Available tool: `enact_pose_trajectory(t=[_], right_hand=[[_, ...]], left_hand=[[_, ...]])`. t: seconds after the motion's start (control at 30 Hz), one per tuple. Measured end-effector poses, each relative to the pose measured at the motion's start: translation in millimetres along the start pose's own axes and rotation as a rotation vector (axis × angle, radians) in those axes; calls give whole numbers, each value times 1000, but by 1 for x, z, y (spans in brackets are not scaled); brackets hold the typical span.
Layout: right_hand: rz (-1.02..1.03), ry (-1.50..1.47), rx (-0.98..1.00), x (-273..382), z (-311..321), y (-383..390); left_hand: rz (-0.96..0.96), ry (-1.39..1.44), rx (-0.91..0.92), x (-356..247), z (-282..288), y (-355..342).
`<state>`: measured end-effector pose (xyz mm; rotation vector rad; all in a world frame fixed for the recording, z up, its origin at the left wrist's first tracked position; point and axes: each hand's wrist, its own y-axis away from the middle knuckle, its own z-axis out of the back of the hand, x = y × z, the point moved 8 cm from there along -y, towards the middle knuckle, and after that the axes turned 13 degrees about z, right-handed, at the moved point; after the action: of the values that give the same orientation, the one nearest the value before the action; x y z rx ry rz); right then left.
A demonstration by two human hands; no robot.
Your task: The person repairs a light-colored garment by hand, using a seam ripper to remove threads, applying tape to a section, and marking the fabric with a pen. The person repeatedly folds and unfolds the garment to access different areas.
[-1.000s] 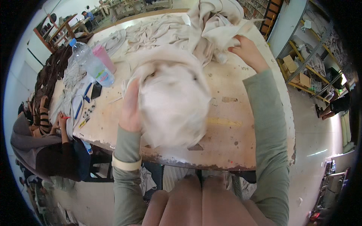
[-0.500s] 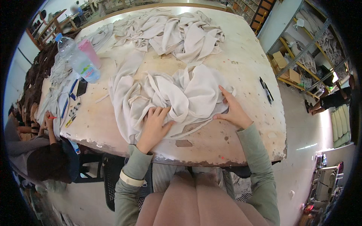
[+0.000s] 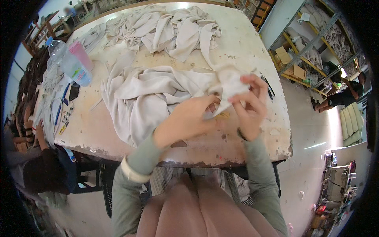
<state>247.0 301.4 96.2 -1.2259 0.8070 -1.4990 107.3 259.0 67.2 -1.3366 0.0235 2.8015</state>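
— Beige cloth (image 3: pixel 158 94) is seen spread over the middle of the worn table (image 3: pixel 252 47); where exactly is it gripped?

— One bunched end of it is lifted off the table near the right edge. It is pinched in the grip of the right hand (image 3: pixel 248 106), whose fingers are closed narrowly on the fabric. The left hand (image 3: pixel 185 122) is closed on the same end from below, just beside the right one; its fingertips are hidden by the cloth and by its own back.

— What is lying around it?

— A second heap of pale garments (image 3: pixel 166 23) is piled at the far side of the table, touching the spread cloth. At the left edge a clear plastic bottle (image 3: pixel 63 59) and a pink-capped container (image 3: pixel 81 53) are stood close together, with a dark phone (image 3: pixel 74 91) and some pens (image 3: pixel 59 112) beside them on a light rag. A dark pen (image 3: pixel 269 87) is partly covered behind the right hand.

— And beyond the table?

— Metal shelving (image 3: pixel 312 43) stacked with folded fabric and boxes is seen to the right, and another person (image 3: pixel 339 96) is bent beside it.
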Motion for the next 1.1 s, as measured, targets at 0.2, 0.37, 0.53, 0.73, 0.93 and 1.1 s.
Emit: enact_pose_trajectory(t=[0.2,0.37,0.53,0.73,0.93,1.1], right_hand=[[-724,-352,-358,-4,-75,86],[-584,-688,-54,5,-141,59],[-623,-479,168,-2,-125,39],[-110,614,-209,-12,51,-42],[-122,146,457,7,87,-20],[-394,-284,1099,15,107,71]], left_hand=[[445,1053,188,40,10,-50],[228,1507,200,8,29,-47],[-146,1470,-318,27,148,-23],[-339,1193,-1087,94,271,91],[-349,1206,-1309,138,303,230],[60,1141,-962,222,255,270]])
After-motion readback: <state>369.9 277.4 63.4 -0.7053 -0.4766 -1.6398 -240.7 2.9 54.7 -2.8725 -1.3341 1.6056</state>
